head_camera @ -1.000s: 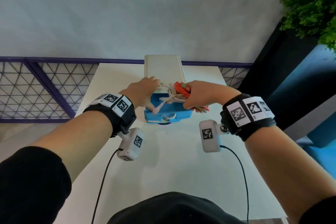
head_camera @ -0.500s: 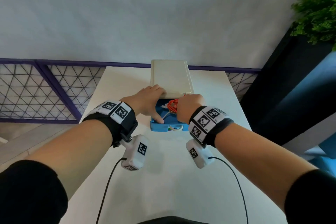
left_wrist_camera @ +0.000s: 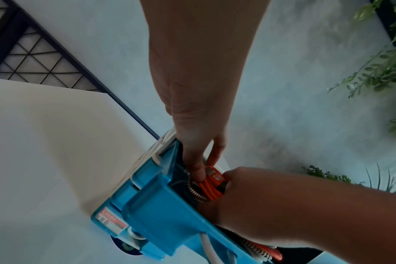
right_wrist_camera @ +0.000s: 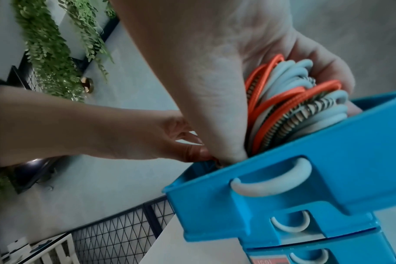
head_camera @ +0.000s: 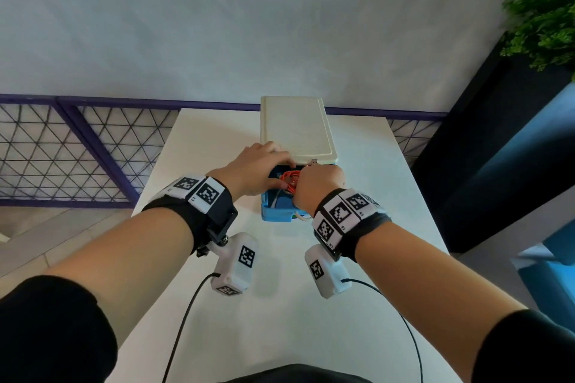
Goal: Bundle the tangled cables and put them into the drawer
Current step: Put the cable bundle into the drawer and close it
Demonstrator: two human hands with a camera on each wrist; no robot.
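Orange and white cables (right_wrist_camera: 292,100) gripped by right hand (head_camera: 317,186), half inside blue drawer (head_camera: 277,214); left hand (head_camera: 252,171) pinching plug at 12 o'clock. Next: push down, let go.

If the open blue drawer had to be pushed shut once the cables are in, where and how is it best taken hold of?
Probably by the recessed handle in the middle of the blue drawer front, approached from the person's side. That front panel faces outward with nothing in front of it, while the cable bundle, the right hand and the left hand fill the open top, and the cream cabinet blocks the rear.
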